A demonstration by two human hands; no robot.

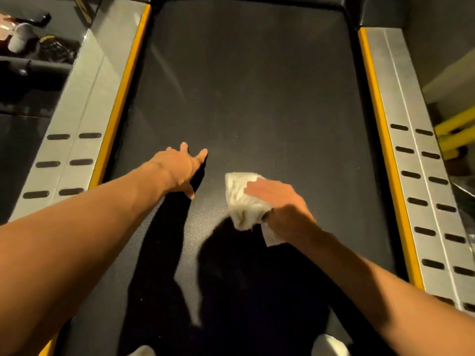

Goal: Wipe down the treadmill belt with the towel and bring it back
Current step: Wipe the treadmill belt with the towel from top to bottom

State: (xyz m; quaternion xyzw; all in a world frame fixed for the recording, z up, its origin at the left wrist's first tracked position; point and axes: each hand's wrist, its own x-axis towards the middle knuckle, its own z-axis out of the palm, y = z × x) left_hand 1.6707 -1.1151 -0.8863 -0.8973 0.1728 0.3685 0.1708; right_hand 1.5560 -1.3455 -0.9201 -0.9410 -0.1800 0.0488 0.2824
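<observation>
The white towel lies bunched on the dark treadmill belt, near the middle of its width and towards my end. My right hand grips it from above: my fingers curl over the top of the bundle and press it against the belt, and one loose corner sticks out beneath my wrist. My left hand is just beside the towel but apart from it, released, fingers spread and holding nothing. It is low over the belt with its shadow right against it, and I cannot tell whether the palm actually touches. Both of my bare forearms reach in from the lower corners and throw long shadows over the near part of the belt.

A yellow strip runs along each side of the belt. Outside those sit the grey side rails, the left rail and the right rail, each with rows of dark oval grip pads. At the far end the belt disappears under a black cover. Yellow bars show beyond the right rail. Two pale shapes poke in at the bottom edge, too cut off to tell what they are.
</observation>
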